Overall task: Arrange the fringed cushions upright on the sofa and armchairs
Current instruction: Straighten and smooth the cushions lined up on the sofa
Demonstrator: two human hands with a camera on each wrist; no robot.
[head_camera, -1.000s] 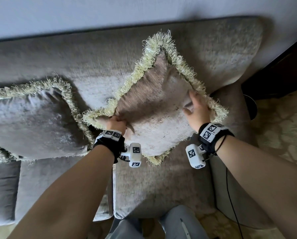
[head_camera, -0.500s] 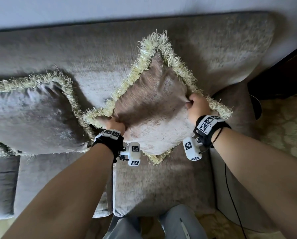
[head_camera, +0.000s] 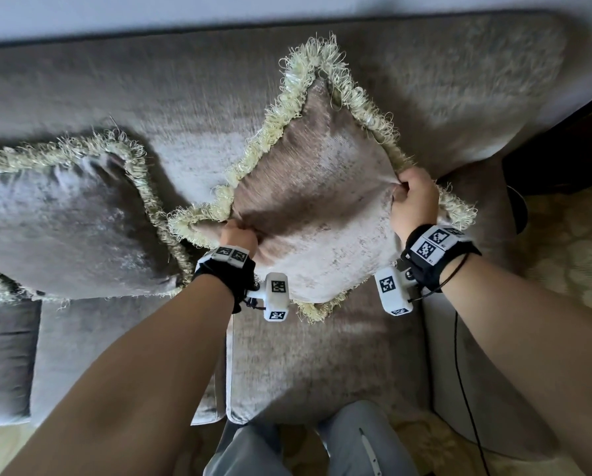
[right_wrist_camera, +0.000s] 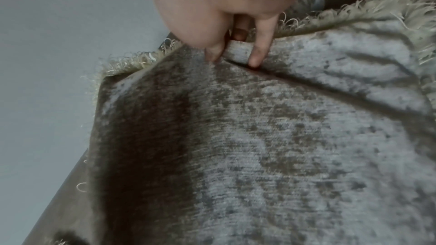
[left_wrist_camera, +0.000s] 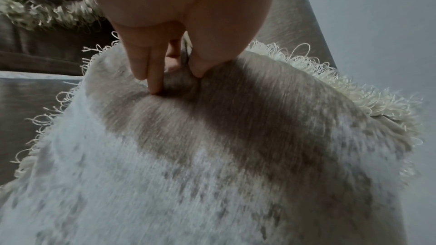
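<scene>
A grey velvet cushion with a cream fringe (head_camera: 317,204) stands on one corner against the sofa back (head_camera: 184,97), turned like a diamond. My left hand (head_camera: 238,231) pinches a fold of its fabric near the left corner (left_wrist_camera: 179,81). My right hand (head_camera: 413,197) grips a fold of fabric at the right edge (right_wrist_camera: 238,47). A second fringed cushion (head_camera: 64,228) leans on the sofa back to the left, its fringe touching the held cushion's left corner.
The sofa seat (head_camera: 322,365) lies below the cushion, with the sofa arm (head_camera: 476,187) just right of my right hand. A patterned rug (head_camera: 569,255) and dark furniture (head_camera: 569,146) are at the far right. My knees (head_camera: 322,444) are close to the seat's front edge.
My right hand went from resting flat on the cushion to gripping a fold of it at the right edge. The cushion's top corner has tilted slightly right.
</scene>
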